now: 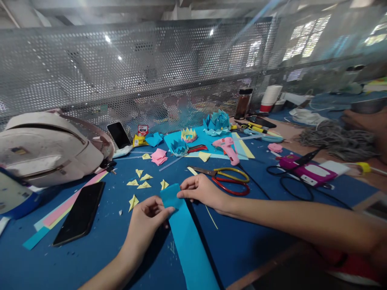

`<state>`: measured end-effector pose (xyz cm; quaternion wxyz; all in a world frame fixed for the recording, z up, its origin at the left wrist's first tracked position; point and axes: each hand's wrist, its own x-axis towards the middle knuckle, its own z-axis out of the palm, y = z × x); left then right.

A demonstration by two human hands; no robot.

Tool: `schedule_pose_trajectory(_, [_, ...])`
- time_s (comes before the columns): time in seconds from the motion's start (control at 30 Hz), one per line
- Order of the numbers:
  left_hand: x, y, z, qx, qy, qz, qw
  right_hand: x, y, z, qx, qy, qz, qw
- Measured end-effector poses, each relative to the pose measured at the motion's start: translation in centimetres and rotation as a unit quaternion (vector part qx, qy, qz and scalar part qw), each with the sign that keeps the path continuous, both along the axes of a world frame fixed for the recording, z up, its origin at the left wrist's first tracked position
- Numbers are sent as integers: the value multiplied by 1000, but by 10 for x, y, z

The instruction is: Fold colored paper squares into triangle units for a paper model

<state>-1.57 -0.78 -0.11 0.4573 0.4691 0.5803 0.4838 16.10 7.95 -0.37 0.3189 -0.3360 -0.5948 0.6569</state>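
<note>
A long strip of blue paper (189, 237) runs from the near edge of the view up to both hands, its far end folded over. My left hand (148, 219) pinches the strip's left edge between thumb and fingers. On the right edge near the fold, my right hand (201, 189) grips the paper with thumb and fingertips. Several small folded yellow paper pieces (144, 185) lie left of the strip's end. Just beyond my right hand rest scissors (231, 177) with one yellow and one red handle.
A pink glue gun (226, 148), blue paper flowers (217, 123) and a yellow-pink paper ring (188, 135) stand farther back. At left are a black phone (80, 213) and a pale backpack (51, 149). A purple box (308, 169) with black cable lies right. A perforated metal screen (136, 72) borders the table.
</note>
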Motion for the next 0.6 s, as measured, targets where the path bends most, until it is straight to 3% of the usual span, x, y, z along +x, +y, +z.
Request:
schedule_pose_trajectory(0.33, [-5, 0, -9, -2, 6, 1, 1000, 2, -5, 4, 16, -5, 5, 1000])
schedule_pose_trajectory(0.6, [-5, 3, -5, -10, 15, 0, 1000, 0, -1, 4, 28, -2, 1, 1000])
